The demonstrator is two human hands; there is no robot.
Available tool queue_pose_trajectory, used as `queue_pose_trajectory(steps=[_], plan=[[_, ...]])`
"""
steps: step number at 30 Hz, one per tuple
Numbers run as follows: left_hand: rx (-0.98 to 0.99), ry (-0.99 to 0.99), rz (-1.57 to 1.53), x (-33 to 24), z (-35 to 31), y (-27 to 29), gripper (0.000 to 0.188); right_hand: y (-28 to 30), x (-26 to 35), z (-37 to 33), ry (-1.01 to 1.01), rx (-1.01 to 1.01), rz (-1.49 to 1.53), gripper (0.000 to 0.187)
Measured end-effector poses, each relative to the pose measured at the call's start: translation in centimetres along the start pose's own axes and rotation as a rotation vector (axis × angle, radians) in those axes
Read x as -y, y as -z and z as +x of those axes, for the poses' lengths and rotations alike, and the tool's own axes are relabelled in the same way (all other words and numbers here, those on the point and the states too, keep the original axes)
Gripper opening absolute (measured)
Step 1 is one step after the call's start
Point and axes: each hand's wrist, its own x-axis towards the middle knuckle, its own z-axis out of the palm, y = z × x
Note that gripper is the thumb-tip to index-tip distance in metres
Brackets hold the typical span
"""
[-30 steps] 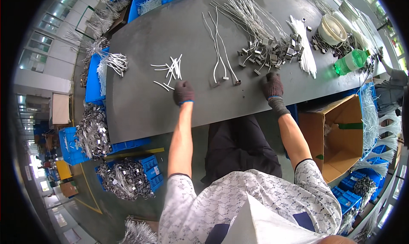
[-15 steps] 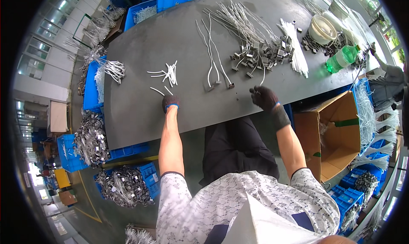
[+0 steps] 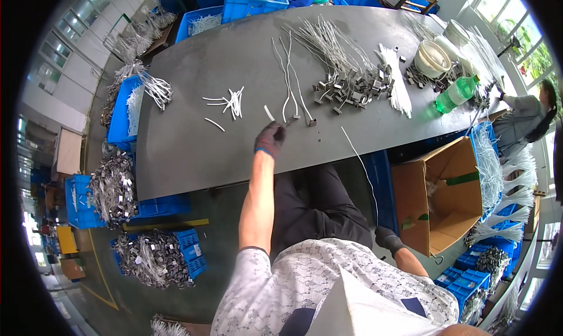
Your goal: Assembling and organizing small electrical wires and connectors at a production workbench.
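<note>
My left hand [image 3: 270,139], in a dark glove, is closed on a short white tube [image 3: 268,112] above the table's near part. Just right of it lie a few thin wires with small dark metal blocks [image 3: 312,123] at their near ends. My right hand [image 3: 389,240], gloved too, is low beside my lap, below the table edge. A long white wire [image 3: 362,161] runs from the tabletop over the edge down to it; its fingers seem closed on that wire, and the wire's lower end is hidden. More short white tubes [image 3: 236,103] lie to the left.
On the grey table [image 3: 193,154] sits a heap of wires with metal blocks [image 3: 358,89], beside a bundle of white strips [image 3: 396,80]. A white bucket [image 3: 432,59] and green bottle [image 3: 456,95] stand at right. An open cardboard box [image 3: 410,201] is below the right edge.
My left hand has moved right, carrying one short white tube from beside the small pile. My right hand has gone from the heap down past the table edge, drawing a long white wire along.
</note>
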Motion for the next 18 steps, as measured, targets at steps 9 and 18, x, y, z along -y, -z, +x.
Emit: queue_pose_trajectory(steps=[9, 18], plan=[[0.128, -0.216, 0.081, 10.6, -6.5, -12.8, 0.005, 6.6, 9.3, 1.1, 0.467, -0.623, -0.131, 0.024], [0.070, -0.745, 0.147, 5.2, -8.3, -15.8, 0.011, 7.2, 7.9, 1.8, 0.402, -0.545, -0.202, 0.021]])
